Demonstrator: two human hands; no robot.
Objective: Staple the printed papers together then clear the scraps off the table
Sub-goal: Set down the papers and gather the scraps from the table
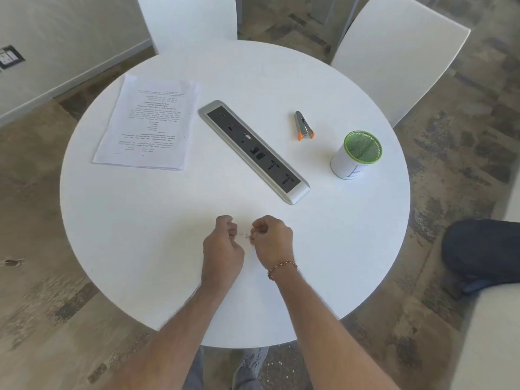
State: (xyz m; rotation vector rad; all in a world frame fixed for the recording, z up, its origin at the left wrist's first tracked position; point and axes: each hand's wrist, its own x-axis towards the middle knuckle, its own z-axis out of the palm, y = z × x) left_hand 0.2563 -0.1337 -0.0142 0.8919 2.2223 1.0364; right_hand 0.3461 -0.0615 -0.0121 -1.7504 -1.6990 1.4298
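A stack of printed papers [147, 125] lies on the left of the round white table [337, 220]. The grey stapler with orange tips [303, 125] lies right of centre. Several tiny scraps [243, 235] sit on the table between my hands, near its front edge. My left hand [222, 246] rests just left of the scraps with its fingers curled, and whether it holds anything is hidden. My right hand [271, 239], with a bracelet on the wrist, has its fingertips curled at the right side of the scraps, and they seem to pinch one.
A long grey socket strip [254, 151] runs diagonally across the table's middle. A green mesh cup [356, 154] stands at the right. White chairs [394, 54] stand behind the table. A dark bag [481, 249] lies on the floor at the right.
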